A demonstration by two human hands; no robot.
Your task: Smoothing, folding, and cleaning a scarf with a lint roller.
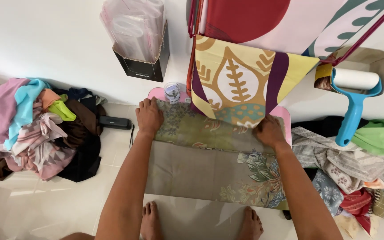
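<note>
Fingers of both hands, left hand (149,116) and right hand (269,131), press curled onto floral cloth (210,169) beneath.

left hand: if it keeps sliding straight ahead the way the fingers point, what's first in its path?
Likely the small clear jar, just beyond the left hand on the floral cloth; then the wall. Depth is unclear.

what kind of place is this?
Probably a home corner used for folding or packing cloth: piles of fabric on a tiled floor, a box of clear plastic bags, and a lint roller.
</note>
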